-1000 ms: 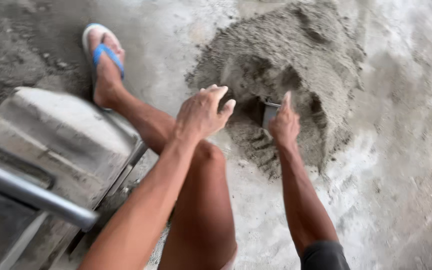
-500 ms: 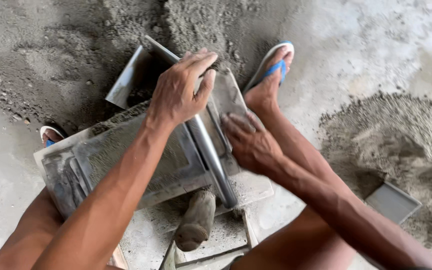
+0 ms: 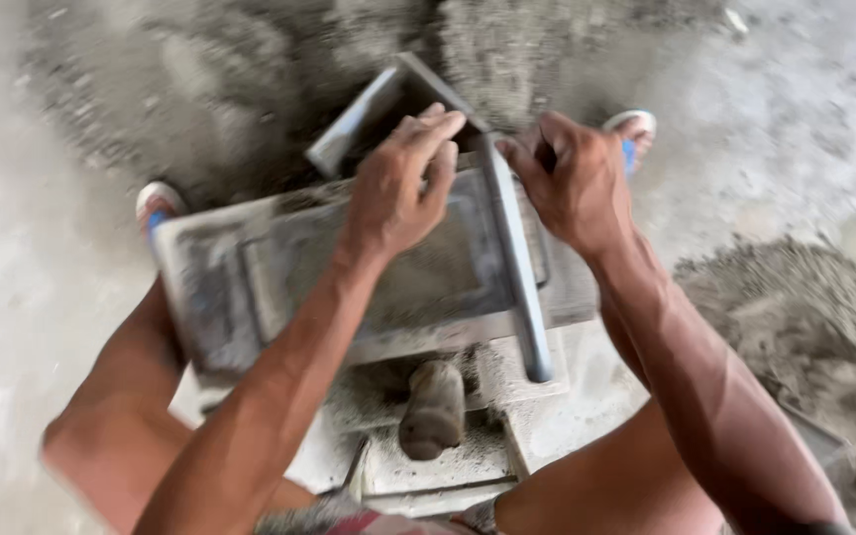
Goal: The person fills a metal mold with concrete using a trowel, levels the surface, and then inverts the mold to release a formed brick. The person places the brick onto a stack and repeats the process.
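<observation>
**Both hands on the block mould**

We take the grey metal mould (image 3: 349,282) as our landmark; it sits on the floor between our knees. Left of it, a sandalled foot (image 3: 156,203) peeks out. Our left hand (image 3: 398,188) lies flat on the mould's top, fingers spread and pressing down. Just right of that hand, a metal bar (image 3: 515,263) crosses the mould. Our right hand (image 3: 572,178) curls over the bar's far end, fingers closed around it. Far right of the mould lies a sand heap (image 3: 804,317).

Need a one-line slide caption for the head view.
Both hands, left hand and right hand, on a grey metal mould beside a sand pile.
</observation>
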